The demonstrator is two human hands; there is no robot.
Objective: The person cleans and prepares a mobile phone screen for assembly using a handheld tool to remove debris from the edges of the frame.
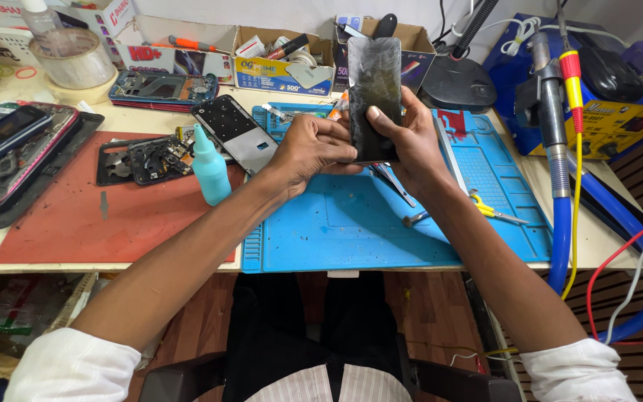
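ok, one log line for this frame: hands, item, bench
left hand: grips phone screen panel lower edge | right hand: holds panel, thumb on face | panel: upright above blue mat | nearby: tweezers, teal bottle

Open room on the near blue mat, crowding all around it

The blue mat (351,231) lies bare toward its near edge; tweezers (394,181) and yellow scissors (494,211) lie farther back on it. Left, a teal bottle (210,167) stands upright beside a phone frame (236,132). Right, a blue hose (560,223) and cables block the table's side. Cardboard boxes (277,59) wall the back.
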